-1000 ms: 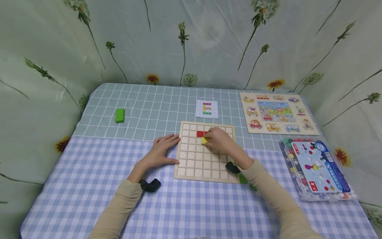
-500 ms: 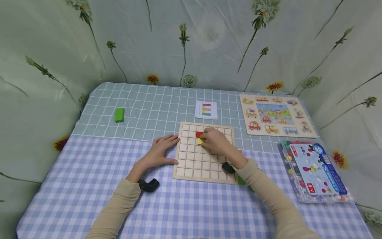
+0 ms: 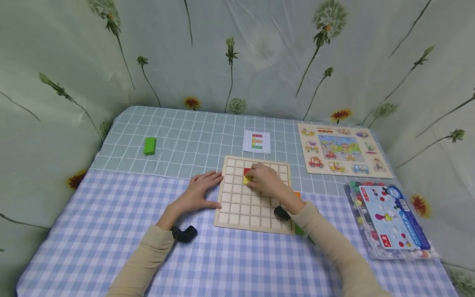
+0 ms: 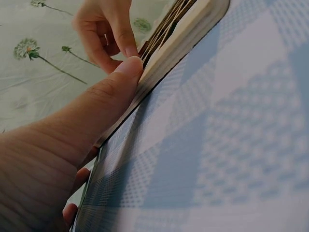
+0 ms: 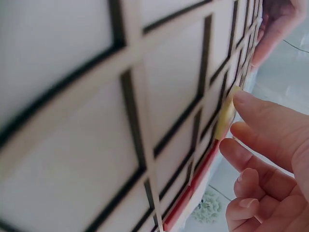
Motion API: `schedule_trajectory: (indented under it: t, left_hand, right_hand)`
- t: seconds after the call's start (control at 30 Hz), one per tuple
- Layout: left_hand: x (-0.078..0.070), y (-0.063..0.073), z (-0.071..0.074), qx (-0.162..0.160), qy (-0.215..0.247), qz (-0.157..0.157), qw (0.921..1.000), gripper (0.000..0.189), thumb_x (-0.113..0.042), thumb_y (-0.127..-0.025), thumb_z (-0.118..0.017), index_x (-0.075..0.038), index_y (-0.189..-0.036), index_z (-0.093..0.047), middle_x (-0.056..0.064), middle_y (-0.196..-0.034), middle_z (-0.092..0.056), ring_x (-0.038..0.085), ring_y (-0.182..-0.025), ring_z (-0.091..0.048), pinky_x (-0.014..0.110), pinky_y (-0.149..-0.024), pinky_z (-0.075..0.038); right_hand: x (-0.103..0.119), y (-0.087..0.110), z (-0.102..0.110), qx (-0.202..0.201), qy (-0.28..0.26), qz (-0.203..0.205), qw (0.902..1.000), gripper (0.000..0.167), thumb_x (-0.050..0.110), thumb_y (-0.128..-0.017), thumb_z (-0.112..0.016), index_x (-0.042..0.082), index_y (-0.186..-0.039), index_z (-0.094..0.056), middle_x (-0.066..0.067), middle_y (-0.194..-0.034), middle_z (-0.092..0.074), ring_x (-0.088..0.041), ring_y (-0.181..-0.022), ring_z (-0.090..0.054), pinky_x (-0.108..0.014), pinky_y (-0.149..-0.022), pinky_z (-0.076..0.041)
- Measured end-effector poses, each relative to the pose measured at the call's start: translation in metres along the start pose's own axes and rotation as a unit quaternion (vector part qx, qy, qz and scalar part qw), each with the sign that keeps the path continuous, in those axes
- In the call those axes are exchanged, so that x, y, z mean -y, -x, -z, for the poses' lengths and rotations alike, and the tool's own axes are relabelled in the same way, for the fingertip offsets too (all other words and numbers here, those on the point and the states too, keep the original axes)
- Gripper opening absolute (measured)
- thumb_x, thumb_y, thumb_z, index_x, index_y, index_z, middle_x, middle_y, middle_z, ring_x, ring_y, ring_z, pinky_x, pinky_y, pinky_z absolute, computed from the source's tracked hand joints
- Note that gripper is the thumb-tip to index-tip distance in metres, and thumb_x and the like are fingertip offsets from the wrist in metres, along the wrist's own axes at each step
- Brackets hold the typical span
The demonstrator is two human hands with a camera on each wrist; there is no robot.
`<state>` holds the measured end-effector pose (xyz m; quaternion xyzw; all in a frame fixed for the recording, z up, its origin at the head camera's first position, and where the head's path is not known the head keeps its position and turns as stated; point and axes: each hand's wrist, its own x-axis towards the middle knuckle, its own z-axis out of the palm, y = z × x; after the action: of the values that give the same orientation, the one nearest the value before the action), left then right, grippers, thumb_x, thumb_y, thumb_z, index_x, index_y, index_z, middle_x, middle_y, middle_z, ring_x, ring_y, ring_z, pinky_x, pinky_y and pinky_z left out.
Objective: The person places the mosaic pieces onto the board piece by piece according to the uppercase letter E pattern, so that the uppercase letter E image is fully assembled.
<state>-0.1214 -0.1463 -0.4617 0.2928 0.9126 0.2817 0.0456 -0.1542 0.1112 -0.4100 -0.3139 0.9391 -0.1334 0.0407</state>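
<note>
A wooden grid board (image 3: 240, 209) lies on the table between both hands. My left hand (image 3: 200, 192) rests against its left side, fingers and thumb spread; the left wrist view has the thumb (image 4: 99, 99) at the board's edge. Over the upper part of the grid, my right hand (image 3: 267, 181) pinches a yellow square block (image 3: 245, 180) with thumb and fingertips. That block sits in a cell just below a red block (image 3: 246, 170). In the right wrist view the yellow block (image 5: 225, 115) lies beside a red strip (image 5: 193, 183). My right hand covers part of the row.
Behind the board lies a pattern card (image 3: 257, 142) with coloured squares. A green block (image 3: 150, 146) is at the back left. Orange (image 3: 297, 195) and green pieces (image 3: 299, 230) show beside the right forearm. Farther right are a picture puzzle (image 3: 309, 165) and a clear plastic case (image 3: 393, 218).
My right hand has moved slightly left with the yellow block, from under the second red square to under the leftmost one. My left hand stays at the board's edge.
</note>
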Motion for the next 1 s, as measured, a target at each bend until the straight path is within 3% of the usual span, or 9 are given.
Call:
schedule_trajectory:
  t: [0.33,0.6,0.77,1.0]
  left_hand:
    - [-0.002,0.002,-0.005,-0.008,-0.008,-0.013,0.9999,0.090,-0.045,-0.069,-0.079,-0.008,-0.142,-0.042,0.009,-0.150,-0.040,0.031,-0.140,-0.031,0.053,-0.104,-0.022]
    - [0.000,0.000,-0.003,-0.001,-0.007,-0.003,1.0000,0.090,-0.046,-0.070,-0.078,-0.010,-0.144,-0.039,0.007,-0.151,-0.037,0.030,-0.142,-0.028,0.053,-0.105,-0.021]
    - [0.001,-0.001,-0.001,-0.007,-0.009,-0.004,0.9999,0.090,-0.045,-0.070,-0.077,-0.010,-0.144,-0.039,0.008,-0.151,-0.038,0.030,-0.142,-0.028,0.053,-0.104,-0.021]
    - [0.000,-0.001,0.000,-0.004,-0.009,-0.006,0.9999,0.089,-0.046,-0.071,-0.077,-0.010,-0.144,-0.039,0.008,-0.151,-0.038,0.030,-0.142,-0.028,0.054,-0.105,-0.021]
  right_hand:
    - [-0.010,0.029,0.007,-0.061,0.014,0.002,0.9980,0.012,0.013,-0.082,-0.070,0.007,-0.092,-0.074,-0.005,-0.086,-0.067,-0.018,-0.081,-0.059,-0.030,-0.067,-0.051]
    - [-0.025,0.051,0.019,-0.058,0.014,-0.031,0.9977,0.015,0.011,-0.081,-0.070,0.003,-0.094,-0.074,-0.008,-0.089,-0.068,-0.021,-0.084,-0.061,-0.033,-0.072,-0.053]
    - [-0.035,0.069,0.023,-0.045,0.021,-0.073,0.9961,0.020,0.014,-0.081,-0.072,0.002,-0.097,-0.073,-0.010,-0.095,-0.069,-0.025,-0.091,-0.062,-0.037,-0.076,-0.053]
    - [-0.054,0.094,0.022,-0.058,0.016,-0.104,0.9927,0.021,0.014,-0.080,-0.072,0.001,-0.097,-0.073,-0.012,-0.092,-0.068,-0.026,-0.086,-0.062,-0.039,-0.075,-0.053]
